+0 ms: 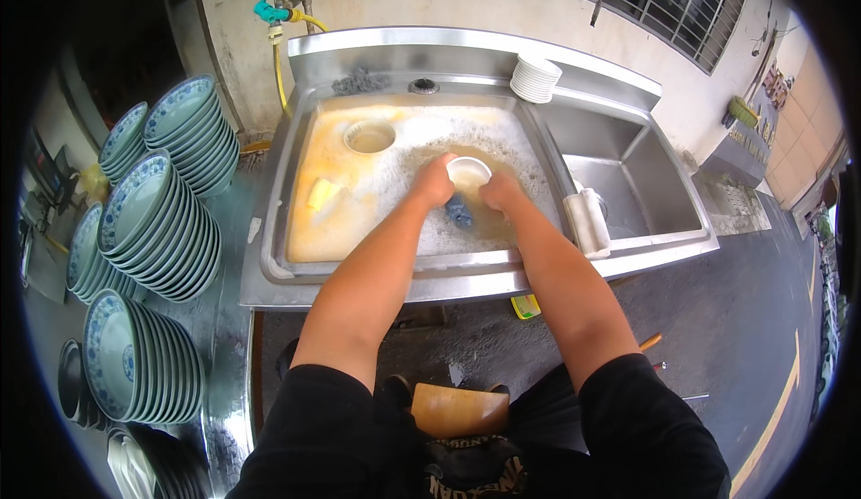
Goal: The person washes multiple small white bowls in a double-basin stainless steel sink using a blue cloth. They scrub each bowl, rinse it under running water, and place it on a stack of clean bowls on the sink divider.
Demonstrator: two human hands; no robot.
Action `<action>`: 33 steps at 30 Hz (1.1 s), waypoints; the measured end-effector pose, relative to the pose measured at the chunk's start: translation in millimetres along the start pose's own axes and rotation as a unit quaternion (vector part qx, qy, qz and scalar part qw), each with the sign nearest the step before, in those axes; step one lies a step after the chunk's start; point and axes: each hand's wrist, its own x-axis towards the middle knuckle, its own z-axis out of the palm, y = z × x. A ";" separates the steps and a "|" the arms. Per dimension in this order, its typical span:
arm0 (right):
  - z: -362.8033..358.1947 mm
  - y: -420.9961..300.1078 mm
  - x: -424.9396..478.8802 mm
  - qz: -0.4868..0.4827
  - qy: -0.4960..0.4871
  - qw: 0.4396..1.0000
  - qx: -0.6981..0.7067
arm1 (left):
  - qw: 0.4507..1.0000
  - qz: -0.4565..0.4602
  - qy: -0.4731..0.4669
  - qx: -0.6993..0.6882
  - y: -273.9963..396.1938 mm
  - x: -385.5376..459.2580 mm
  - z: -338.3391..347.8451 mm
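Note:
Between my hands a small white bowl [469, 168] is tilted in the sudsy water of the large sink basin [412, 267]. My left hand [434, 181] grips its left side. On the right side of the bowl is my right hand [500, 192], its fingers partly hidden by the water and bowl. A crumpled blue cloth or pad [459, 212] lies in the water just below the bowl. Farther left, another bowl [370, 137] sits in the foam with its rim showing. A yellow sponge [324, 194] floats near the left wall.
White dishes [536, 78] are stacked on the back ledge. A rolled white cloth [586, 223] hangs over the divider beside the second basin [635, 183]. Tall stacks of blue-patterned bowls [161, 226] crowd the left table [232, 337]. A wooden stool [460, 408] stands below me.

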 end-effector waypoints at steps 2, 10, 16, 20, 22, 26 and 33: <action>-3.3 -0.1 -1.4 0.024 -0.041 0.997 0.059 | 0.998 -0.062 -0.018 -0.020 -0.7 3.3 -3.0; -7.5 -32.0 -36.2 -0.182 0.253 0.948 0.058 | 0.883 -0.226 -0.031 -0.410 3.3 9.4 -0.8; -25.7 -35.0 -42.6 -0.252 0.341 0.889 0.171 | 0.848 -0.173 -0.219 -0.451 45.3 -7.7 -11.8; -39.5 -59.4 -46.0 -0.261 0.361 0.880 0.167 | 0.947 -0.090 -0.228 -0.208 11.4 1.8 3.4; -57.2 -65.7 -46.1 -0.227 0.346 0.898 0.148 | 0.975 0.020 -0.217 0.043 -2.6 3.5 9.6; -124.3 -45.1 -29.1 -0.155 0.341 0.919 0.120 | 0.917 0.044 -0.313 0.242 6.1 -4.7 10.6; -191.6 127.7 27.8 0.092 0.318 0.906 0.263 | 0.878 0.047 -0.361 0.310 15.1 -6.0 16.8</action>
